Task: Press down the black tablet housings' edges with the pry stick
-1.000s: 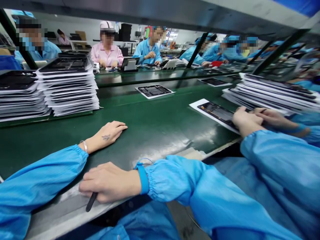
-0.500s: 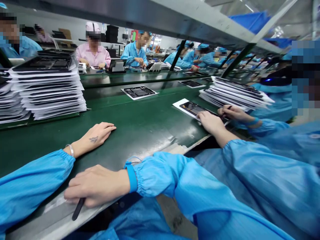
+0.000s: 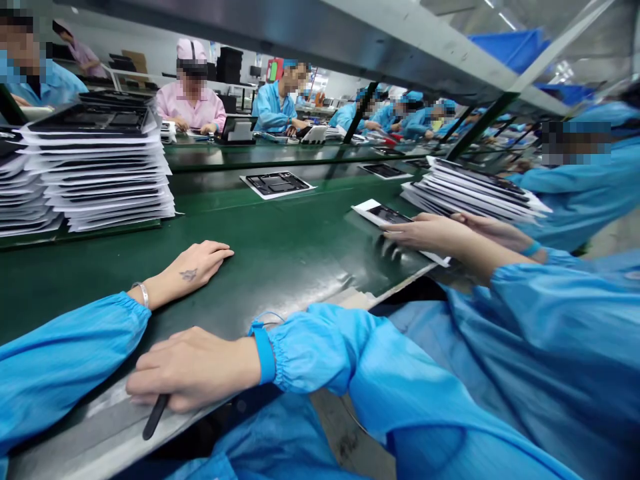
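My left hand (image 3: 203, 265) lies palm down on the green work surface (image 3: 280, 260), its fingers stretched out and holding nothing. Nearer to me, my right hand (image 3: 193, 370) is closed over the grey front edge (image 3: 95, 437). A slim black tool (image 3: 156, 417) with a rounded end sticks out below its fingers. The tool's other end is hidden under the hand, so its exact kind does not show. A blue strap (image 3: 264, 353) goes round my right wrist. Beyond my hands, a flat black device part (image 3: 277, 183) rests on a white sheet.
Tall stacks of black parts with white sheets (image 3: 110, 173) stand at left. A co-worker's hands (image 3: 440, 233) hold a similar part (image 3: 385, 213) at right, beside another stack (image 3: 475, 190). A metal shelf (image 3: 350, 40) crosses overhead. Several people sit opposite.
The co-worker's hands at right have shifted, and the near hand now supports the part, which is tilted up. My two hands have hardly moved. The view has turned slightly.
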Action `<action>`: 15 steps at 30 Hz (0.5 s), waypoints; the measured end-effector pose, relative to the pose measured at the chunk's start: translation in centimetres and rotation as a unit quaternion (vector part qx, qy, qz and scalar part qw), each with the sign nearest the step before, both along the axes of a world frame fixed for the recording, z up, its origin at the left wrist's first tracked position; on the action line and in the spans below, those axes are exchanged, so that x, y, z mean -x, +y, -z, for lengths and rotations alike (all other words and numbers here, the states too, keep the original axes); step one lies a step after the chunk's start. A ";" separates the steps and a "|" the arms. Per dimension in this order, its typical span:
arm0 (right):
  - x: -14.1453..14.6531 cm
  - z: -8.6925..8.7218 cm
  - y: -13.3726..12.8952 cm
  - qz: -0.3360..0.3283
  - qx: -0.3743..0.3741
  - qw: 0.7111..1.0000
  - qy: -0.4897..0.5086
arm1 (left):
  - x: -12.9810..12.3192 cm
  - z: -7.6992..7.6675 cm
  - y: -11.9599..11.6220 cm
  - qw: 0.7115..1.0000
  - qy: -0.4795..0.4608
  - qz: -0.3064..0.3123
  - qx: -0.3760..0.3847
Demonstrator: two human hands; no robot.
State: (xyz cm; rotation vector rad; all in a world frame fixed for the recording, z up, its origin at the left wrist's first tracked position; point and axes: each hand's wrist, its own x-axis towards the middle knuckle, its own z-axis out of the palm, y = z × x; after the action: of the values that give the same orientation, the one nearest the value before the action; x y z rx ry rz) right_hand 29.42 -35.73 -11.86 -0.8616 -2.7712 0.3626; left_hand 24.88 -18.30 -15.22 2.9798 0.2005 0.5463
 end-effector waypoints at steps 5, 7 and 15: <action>0.1 0.2 -0.1 0.010 -0.001 1.000 0.007 | 0.0 -0.2 -0.2 1.000 -0.006 -0.001 -0.002; 0.2 0.2 -0.1 0.012 -0.004 1.000 0.006 | 0.1 -0.4 -0.4 1.000 -0.006 -0.002 -0.003; 0.1 0.0 -0.2 0.010 -0.022 1.000 -0.013 | 0.2 -0.7 -0.7 1.000 0.006 -0.009 -0.012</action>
State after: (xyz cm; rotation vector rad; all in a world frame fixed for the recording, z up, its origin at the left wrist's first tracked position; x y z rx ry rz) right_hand 29.28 -35.91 -11.90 -0.8898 -2.7815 0.2888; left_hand 24.66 -18.95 -14.54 3.0088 0.2225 0.5356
